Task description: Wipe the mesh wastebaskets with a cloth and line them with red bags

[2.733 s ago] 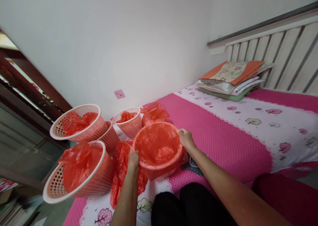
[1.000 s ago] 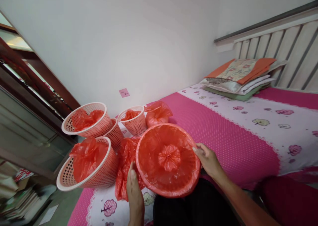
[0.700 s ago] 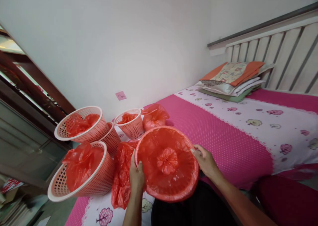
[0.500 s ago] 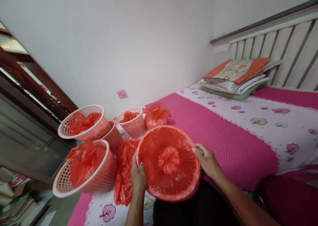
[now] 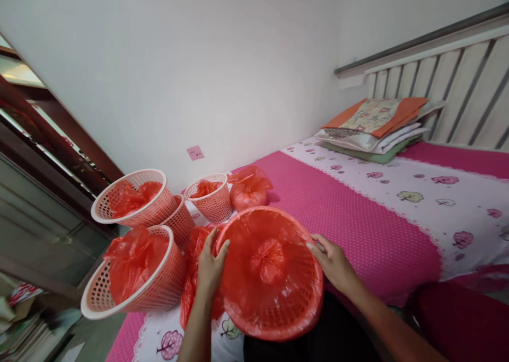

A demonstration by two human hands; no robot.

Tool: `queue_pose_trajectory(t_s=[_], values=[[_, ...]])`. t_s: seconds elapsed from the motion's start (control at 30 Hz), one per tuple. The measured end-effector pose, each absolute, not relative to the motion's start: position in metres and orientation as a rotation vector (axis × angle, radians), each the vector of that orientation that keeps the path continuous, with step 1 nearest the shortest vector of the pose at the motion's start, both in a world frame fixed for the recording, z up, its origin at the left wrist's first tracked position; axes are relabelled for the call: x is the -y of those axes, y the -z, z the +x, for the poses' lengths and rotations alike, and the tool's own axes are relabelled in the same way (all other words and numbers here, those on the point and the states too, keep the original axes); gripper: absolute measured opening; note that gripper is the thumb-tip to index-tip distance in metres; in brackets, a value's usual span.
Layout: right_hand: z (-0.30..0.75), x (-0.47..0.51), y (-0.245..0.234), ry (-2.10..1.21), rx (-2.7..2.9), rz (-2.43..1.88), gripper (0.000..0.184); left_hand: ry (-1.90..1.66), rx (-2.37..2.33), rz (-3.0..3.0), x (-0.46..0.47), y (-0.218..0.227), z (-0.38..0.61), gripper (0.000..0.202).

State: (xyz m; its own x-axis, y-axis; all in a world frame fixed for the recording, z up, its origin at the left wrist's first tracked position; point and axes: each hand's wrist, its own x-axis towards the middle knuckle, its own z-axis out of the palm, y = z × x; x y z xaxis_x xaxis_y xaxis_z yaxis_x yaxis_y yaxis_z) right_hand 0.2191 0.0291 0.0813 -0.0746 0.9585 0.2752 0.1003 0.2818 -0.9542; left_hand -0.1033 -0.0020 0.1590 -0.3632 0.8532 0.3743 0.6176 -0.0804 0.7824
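Note:
A round mesh basket lined with a red plastic bag rests tilted on my lap, its mouth facing me. My left hand grips its left rim, fingers wrapped over the edge. My right hand holds the right rim, fingers closed on it. The bag's bottom bunches in a knot at the basket's centre. A loose red bag lies just left of the basket, beside my left wrist.
Several pink mesh baskets with red bags stand at the bed's left end, the nearest one tilted. A tied red bag lies behind. Folded bedding is stacked by the headboard. A dark cabinet is at left.
The basket has tipped up from lying on the bed to facing me and come lower onto my lap. My left hand moved from below the rim up onto its left edge.

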Motion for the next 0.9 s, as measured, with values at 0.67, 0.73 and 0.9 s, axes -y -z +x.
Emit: queue_pose_trajectory(t_s=[0.67,0.73,0.9], values=[[0.214,-0.028,-0.055,-0.515,1.804,-1.473,0.018,-0.566,-1.975,2.065,-0.044,-0.203,-0.084,0.019],[0.213,-0.028,-0.062,-0.403,1.791,-1.444,0.027,-0.571,-1.966,2.061,-0.042,-0.204,-0.084,0.021],[0.203,-0.039,-0.113,-0.021,1.754,-1.171,0.057,-0.585,-1.938,2.061,-0.040,-0.202,-0.082,0.021]])
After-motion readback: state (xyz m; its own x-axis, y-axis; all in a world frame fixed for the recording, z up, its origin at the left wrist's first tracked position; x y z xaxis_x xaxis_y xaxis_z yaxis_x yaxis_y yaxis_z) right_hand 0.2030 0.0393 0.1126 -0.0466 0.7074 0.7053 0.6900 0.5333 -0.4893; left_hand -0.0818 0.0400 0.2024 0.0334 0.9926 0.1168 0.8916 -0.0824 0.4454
